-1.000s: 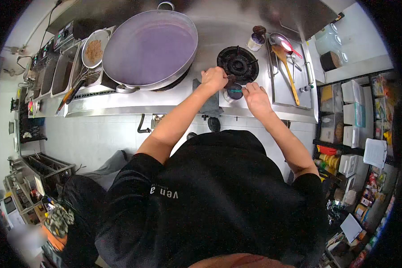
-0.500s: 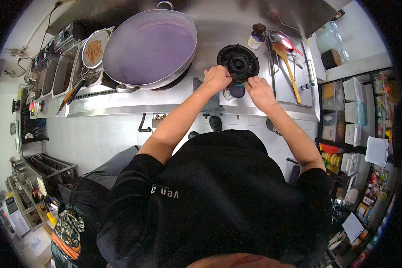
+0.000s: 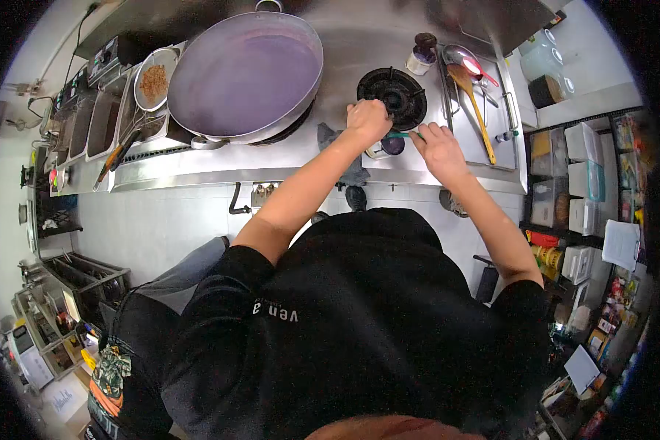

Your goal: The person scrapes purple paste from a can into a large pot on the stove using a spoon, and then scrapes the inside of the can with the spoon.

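An opened can (image 3: 393,146) with purple contents stands at the counter's front, just before the black gas burner (image 3: 407,103). My left hand (image 3: 368,121) is closed above the can's left side; what its fingers hold is hidden. My right hand (image 3: 442,150), at the can's right, pinches a thin green tool (image 3: 399,135) that spans the can's top toward my left hand. Its kind does not show. Behind the burner stands another opened can (image 3: 419,63), its dark lid (image 3: 424,42) raised. A grey cloth (image 3: 353,170) hangs over the edge beneath my left forearm.
A wide pan (image 3: 246,81) of purple liquid fills the left stove. Beside it sits a strainer (image 3: 154,81) with brown bits. To the right, a wooden spatula (image 3: 474,114) and a red-handled ladle (image 3: 471,63) lie on a metal tray (image 3: 500,158). Another person's leg (image 3: 187,275) is at left.
My left hand has moved slightly right and farther back over the can. My right hand has shifted a little right, and more of the green tool shows between the hands.
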Action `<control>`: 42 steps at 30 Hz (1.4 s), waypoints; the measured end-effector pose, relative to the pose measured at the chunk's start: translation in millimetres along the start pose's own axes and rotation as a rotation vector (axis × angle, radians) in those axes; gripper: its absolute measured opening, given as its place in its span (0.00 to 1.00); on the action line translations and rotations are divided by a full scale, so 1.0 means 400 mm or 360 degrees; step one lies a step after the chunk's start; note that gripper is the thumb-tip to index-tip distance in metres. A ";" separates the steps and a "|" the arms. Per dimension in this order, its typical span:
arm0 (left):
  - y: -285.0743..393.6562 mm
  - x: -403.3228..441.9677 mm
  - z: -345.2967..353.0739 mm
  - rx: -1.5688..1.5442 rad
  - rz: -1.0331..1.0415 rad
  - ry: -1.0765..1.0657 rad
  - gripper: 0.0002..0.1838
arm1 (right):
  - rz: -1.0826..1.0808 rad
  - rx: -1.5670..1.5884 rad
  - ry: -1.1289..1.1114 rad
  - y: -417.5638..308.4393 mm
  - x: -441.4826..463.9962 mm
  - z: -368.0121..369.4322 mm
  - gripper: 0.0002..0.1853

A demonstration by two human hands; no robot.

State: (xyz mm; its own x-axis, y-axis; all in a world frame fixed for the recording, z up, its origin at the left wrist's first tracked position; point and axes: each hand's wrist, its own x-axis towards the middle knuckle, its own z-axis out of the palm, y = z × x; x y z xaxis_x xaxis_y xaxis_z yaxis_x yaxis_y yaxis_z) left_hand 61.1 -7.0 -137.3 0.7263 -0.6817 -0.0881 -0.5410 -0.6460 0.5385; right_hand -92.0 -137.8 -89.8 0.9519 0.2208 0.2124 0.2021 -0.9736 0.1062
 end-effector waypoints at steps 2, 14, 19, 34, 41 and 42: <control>0.006 0.005 0.012 0.0000 0.0014 0.0004 0.10 | -0.0079 -0.0078 0.0046 0.011 -0.011 0.006 0.09; 0.026 0.010 0.034 0.0122 0.0080 0.0077 0.09 | 0.0068 -0.0115 -0.0048 0.004 -0.030 0.026 0.09; 0.034 -0.012 0.033 0.0138 0.0166 0.0158 0.08 | 0.0207 -0.0003 -0.0109 0.004 -0.029 0.023 0.10; 0.015 -0.059 0.067 0.0074 0.0473 0.0490 0.04 | 0.0732 0.0366 -0.0478 -0.040 -0.066 0.026 0.06; 0.020 -0.056 0.068 0.0084 0.0472 0.0418 0.04 | 0.0044 -0.0162 -0.0074 -0.007 -0.041 -0.028 0.07; 0.022 -0.056 0.069 0.0074 0.0473 0.0421 0.04 | 0.0053 -0.0151 -0.0080 -0.008 -0.042 -0.025 0.07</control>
State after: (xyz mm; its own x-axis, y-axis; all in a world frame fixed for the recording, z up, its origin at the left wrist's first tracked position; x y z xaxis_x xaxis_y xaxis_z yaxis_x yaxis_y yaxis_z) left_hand 28.4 -6.9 -153.8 0.6160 -0.7332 0.2881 -0.7583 -0.4528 0.4690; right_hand -110.8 -137.6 -84.1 0.9686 0.1827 0.1688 0.1496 -0.9700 0.1917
